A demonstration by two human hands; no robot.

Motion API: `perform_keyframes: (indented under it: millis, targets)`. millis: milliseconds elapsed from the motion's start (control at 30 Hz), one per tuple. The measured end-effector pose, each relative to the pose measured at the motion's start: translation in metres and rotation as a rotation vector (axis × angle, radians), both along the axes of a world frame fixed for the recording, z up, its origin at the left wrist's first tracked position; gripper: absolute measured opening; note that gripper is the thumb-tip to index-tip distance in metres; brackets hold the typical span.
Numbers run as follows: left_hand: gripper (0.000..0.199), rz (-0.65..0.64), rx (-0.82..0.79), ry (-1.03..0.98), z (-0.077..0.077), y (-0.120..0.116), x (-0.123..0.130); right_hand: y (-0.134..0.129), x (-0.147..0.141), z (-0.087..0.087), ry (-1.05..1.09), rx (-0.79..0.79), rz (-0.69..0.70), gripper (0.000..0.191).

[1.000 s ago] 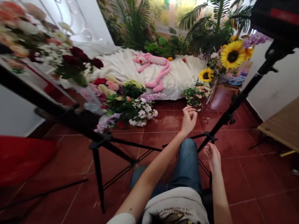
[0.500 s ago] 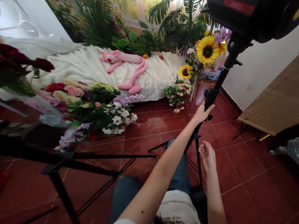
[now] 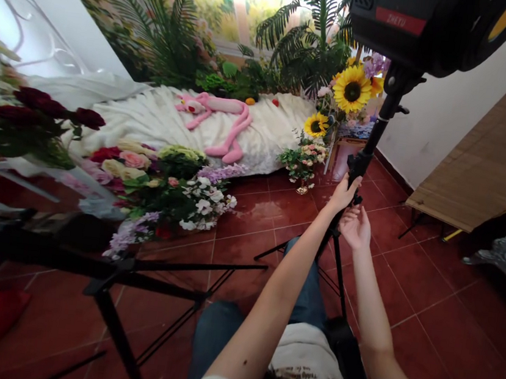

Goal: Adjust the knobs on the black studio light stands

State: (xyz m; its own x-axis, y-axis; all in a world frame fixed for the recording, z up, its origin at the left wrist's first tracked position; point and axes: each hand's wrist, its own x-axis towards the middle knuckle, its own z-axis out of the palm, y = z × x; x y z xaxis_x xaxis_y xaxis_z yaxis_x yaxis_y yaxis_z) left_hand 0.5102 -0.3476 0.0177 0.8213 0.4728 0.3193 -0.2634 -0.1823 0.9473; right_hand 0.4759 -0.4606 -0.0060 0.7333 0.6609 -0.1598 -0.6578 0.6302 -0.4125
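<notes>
Head view shows you the light stand (image 3: 384,116) directly in front of your hands, standing on the red tiled floor (image 3: 246,247), with the black lamp (image 3: 405,39) at its top. Its pole is the long axis: in the picture it goes from the lamp, at upper right, down and a little to the left, towards your knees. Your left hand (image 3: 343,194) is the nearer one, because it is already wrapped around the pole, below the lamp. Your right hand (image 3: 356,227) is lower and on the right side of this pole, its fingers bent, just under a small dark knob (image 3: 357,200); whether the fingertips touch this knob, I cannot tell. So both hands are near to each other, one above the other along the pole, but only the left is clearly gripping. To your left, well apart from the hands, lies another black stand (image 3: 162,287).
</notes>
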Motion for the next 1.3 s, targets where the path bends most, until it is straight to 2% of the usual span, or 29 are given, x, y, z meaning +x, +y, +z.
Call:
perform_keyframes:
  millis: [133,267,333,433,533,600,700,800,900,1000,1133,1200,1300]
  targets:
    - [0.032,0.018,-0.007,0.006,0.003,-0.001,-0.002,0.006,0.006,0.011,0.068,0.208,0.093,0.018]
    - [0.024,0.008,-0.008,0.033,0.008,0.000,-0.004,0.006,0.017,0.011,0.201,0.404,0.217,0.022]
    - [0.022,-0.005,-0.008,0.052,0.010,0.000,-0.005,0.003,0.024,0.008,0.247,0.440,0.283,0.021]
    - [0.022,-0.005,-0.016,0.065,0.012,0.000,-0.006,-0.002,0.032,0.005,0.223,0.400,0.335,0.022]
    - [0.022,0.007,-0.014,0.053,0.012,-0.001,-0.005,-0.003,0.036,0.007,0.111,0.275,0.291,0.023]
    - [0.022,0.010,-0.011,0.041,0.010,0.000,-0.004,0.000,0.035,0.007,-0.015,0.110,0.219,0.022]
    - [0.021,0.014,-0.001,0.019,0.007,0.001,-0.002,0.005,0.033,0.005,-0.311,-0.288,0.030,0.027]
    - [0.022,0.010,0.013,0.008,0.004,0.002,-0.001,0.000,0.034,0.000,-0.746,-0.700,-0.259,0.035]
    - [0.023,0.013,0.010,-0.004,0.001,0.002,0.002,-0.014,0.039,-0.003,-1.125,-0.969,-0.452,0.033]
    - [0.025,0.009,-0.004,-0.019,-0.003,0.003,0.006,-0.025,0.043,-0.006,-1.240,-1.061,-0.503,0.028]
    - [0.029,0.006,0.010,-0.014,-0.006,0.004,0.008,-0.025,0.048,-0.009,-1.131,-1.044,-0.532,0.034]
    - [0.029,-0.002,0.016,-0.010,-0.006,0.004,0.008,-0.021,0.051,-0.006,-1.097,-1.022,-0.588,0.037]
    - [0.028,-0.004,-0.007,-0.041,-0.007,0.003,0.008,-0.012,0.057,0.008,-1.177,-0.959,-0.664,0.040]
